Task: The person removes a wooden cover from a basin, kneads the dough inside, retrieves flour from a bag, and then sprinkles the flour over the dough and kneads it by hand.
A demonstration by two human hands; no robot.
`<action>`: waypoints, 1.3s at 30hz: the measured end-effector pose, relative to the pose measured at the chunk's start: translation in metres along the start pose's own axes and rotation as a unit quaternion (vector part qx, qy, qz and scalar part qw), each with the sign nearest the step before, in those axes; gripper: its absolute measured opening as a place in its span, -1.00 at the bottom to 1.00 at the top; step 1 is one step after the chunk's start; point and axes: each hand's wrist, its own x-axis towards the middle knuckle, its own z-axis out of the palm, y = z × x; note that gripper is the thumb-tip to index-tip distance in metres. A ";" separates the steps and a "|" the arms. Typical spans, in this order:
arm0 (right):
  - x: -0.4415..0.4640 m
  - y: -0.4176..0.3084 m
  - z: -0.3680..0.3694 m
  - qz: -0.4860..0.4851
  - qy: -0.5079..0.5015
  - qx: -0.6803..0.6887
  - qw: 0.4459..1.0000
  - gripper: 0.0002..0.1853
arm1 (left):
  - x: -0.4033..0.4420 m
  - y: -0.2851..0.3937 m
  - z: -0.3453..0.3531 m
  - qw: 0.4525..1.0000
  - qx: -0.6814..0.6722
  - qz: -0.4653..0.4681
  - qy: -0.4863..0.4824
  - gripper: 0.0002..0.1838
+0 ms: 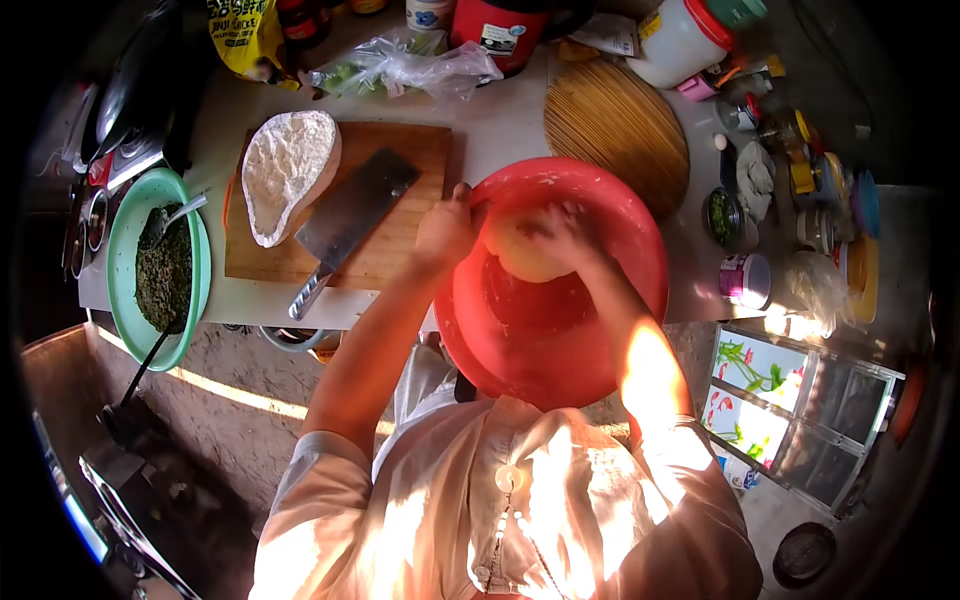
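Observation:
A large red basin tilts toward me at the table's front edge. My left hand is closed on its left rim. Inside the basin lies a lump of pale yellow dough, and my right hand grips its right side, the fingers slightly blurred. Left of the basin, a cleaver with a metal handle lies across a wooden cutting board. A bowl of white flour also sits on the board.
A green basin of chopped green filling with a spoon stands at the left. A round slatted wooden board lies behind the red basin. Plastic bags and a red container are at the back; several jars line the right.

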 end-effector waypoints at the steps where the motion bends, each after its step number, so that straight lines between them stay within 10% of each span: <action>1: -0.008 0.000 0.006 -0.081 0.031 -0.121 0.989 -0.28 | 0.001 0.002 -0.001 1.000 0.012 -0.016 0.003 -0.62; 7: -0.092 -0.061 -0.005 -0.121 0.071 -0.104 0.985 -0.36 | 0.004 0.000 0.001 1.000 0.018 -0.015 0.002 -0.61; 13: -0.100 -0.043 0.027 0.081 0.009 0.143 0.986 -0.43 | 0.001 0.004 -0.002 0.999 0.042 -0.013 0.001 -0.62; 16: -0.104 -0.009 0.013 0.050 0.043 0.395 0.916 -0.50 | 0.000 0.001 0.000 0.999 0.035 -0.020 0.009 -0.62; 18: -0.113 0.000 -0.033 0.191 0.029 0.592 0.783 -0.44 | -0.003 -0.004 0.000 0.999 0.025 -0.027 0.014 -0.61; 22: -0.113 0.040 -0.036 0.275 0.048 0.389 0.878 -0.53 | -0.004 -0.005 -0.003 0.999 0.029 -0.040 0.013 -0.60; 24: -0.107 0.034 -0.037 0.039 0.242 -0.067 0.967 -0.59 | -0.006 0.001 -0.005 0.999 0.018 -0.039 0.008 -0.60; 27: -0.109 -0.005 -0.016 -0.096 0.150 0.009 0.984 -0.54 | -0.010 0.011 0.001 0.999 0.013 -0.048 -0.008 -0.61; 29: -0.121 -0.048 0.016 -0.002 0.018 0.119 0.993 -0.47 | -0.014 0.013 0.005 0.998 0.014 -0.056 -0.021 -0.62; 39: -0.045 -0.006 0.094 -0.042 0.083 -0.071 0.993 -0.26 | -0.005 0.005 0.015 0.996 -0.050 -0.058 0.038 -0.69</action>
